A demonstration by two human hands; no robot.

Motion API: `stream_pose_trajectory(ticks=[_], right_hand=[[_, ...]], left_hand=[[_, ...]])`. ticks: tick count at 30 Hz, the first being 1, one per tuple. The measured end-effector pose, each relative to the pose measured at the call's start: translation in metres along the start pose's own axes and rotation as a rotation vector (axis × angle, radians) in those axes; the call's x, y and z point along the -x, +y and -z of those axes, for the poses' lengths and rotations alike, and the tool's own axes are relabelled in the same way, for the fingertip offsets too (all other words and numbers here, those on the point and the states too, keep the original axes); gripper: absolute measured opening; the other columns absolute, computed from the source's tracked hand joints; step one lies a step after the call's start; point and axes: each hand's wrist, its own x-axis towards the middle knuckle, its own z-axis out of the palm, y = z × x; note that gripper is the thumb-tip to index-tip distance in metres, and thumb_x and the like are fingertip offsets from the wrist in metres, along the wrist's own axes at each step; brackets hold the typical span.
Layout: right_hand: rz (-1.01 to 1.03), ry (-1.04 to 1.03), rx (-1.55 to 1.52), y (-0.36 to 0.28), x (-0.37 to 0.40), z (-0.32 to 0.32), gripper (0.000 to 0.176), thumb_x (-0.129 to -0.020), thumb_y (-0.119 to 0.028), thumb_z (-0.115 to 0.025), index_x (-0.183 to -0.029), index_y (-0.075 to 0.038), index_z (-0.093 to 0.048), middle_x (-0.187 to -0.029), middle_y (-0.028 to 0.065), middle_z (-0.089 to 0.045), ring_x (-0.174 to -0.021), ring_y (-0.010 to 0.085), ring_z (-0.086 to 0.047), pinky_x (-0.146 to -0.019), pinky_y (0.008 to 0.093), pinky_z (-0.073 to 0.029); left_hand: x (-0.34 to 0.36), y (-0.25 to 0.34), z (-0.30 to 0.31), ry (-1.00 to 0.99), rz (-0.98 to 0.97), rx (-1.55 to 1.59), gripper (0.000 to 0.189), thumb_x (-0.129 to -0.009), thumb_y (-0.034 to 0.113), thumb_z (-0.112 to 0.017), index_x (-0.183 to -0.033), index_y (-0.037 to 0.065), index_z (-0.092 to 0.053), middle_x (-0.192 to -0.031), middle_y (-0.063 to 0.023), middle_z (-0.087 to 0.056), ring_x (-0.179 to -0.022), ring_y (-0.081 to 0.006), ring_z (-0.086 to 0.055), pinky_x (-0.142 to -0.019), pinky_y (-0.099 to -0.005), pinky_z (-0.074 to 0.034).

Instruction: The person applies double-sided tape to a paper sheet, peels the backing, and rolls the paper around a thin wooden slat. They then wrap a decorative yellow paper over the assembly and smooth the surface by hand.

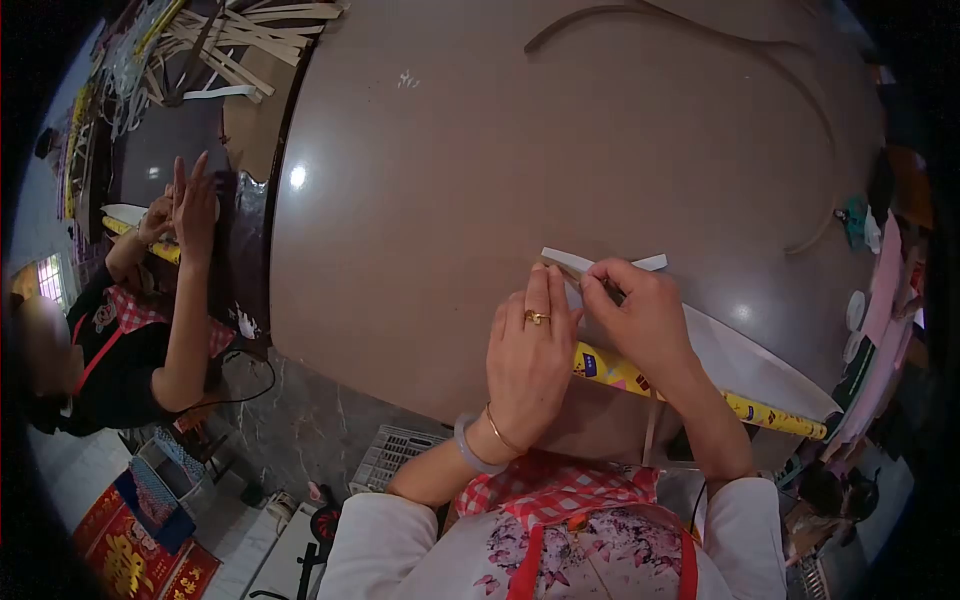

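Near the front of the brown table, my left hand [532, 350] lies with its fingers stretched out and close together, fingertips on the left part of a narrow white-and-tan strip [567, 260]. Beside it, my right hand [640, 310] is closed in a pinch on the strip, whose white end [652, 263] sticks out beyond the knuckles. Part of the strip is hidden under my fingers. Below both hands a yellow printed roll [780, 414] runs along the table edge, next to a white sheet [745, 360].
A long brown strip [690, 22] curves over the far right of the brown table [450, 180]. At the left, a co-worker [110, 330] holds both hands over another table, where many loose strips [245, 40] are piled. A grey crate [395, 455] stands below the front edge.
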Motion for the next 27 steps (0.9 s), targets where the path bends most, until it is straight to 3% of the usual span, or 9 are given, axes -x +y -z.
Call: stream_pose_trajectory(ticks=[13, 19, 27], right_hand=[[0.084, 0.056, 0.086, 0.001, 0.003, -0.004, 0.017, -0.087, -0.019, -0.063, -0.086, -0.002, -0.065, -0.073, 0.0140, -0.067, -0.066, 0.0303, -0.067, -0.060, 0.0380, -0.052], [0.086, 0.052, 0.071, -0.002, 0.012, 0.005, 0.020, -0.087, -0.022, -0.064, -0.095, -0.004, -0.066, -0.069, 0.0128, -0.066, -0.063, 0.0280, -0.067, -0.059, 0.0376, -0.051], [-0.043, 0.053, 0.102, -0.003, 0.026, 0.027, 0.019, -0.086, -0.021, -0.065, -0.101, -0.010, -0.066, -0.073, 0.0095, -0.065, -0.062, 0.0214, -0.064, -0.056, 0.0324, -0.050]], left_hand=[[-0.001, -0.001, -0.001, -0.044, -0.041, -0.070, 0.038, -0.085, 0.012, -0.064, -0.116, -0.008, -0.058, -0.120, -0.0191, -0.056, -0.099, -0.0312, -0.057, -0.085, -0.0391, -0.048], [-0.002, -0.001, 0.000, -0.064, -0.050, -0.087, 0.037, -0.086, 0.012, -0.063, -0.116, -0.010, -0.057, -0.120, -0.0214, -0.056, -0.099, -0.0311, -0.058, -0.085, -0.0394, -0.047], [-0.006, 0.001, 0.003, -0.074, -0.043, -0.080, 0.035, -0.088, 0.012, -0.062, -0.115, -0.010, -0.057, -0.119, -0.0217, -0.057, -0.097, -0.0310, -0.059, -0.084, -0.0389, -0.047]])
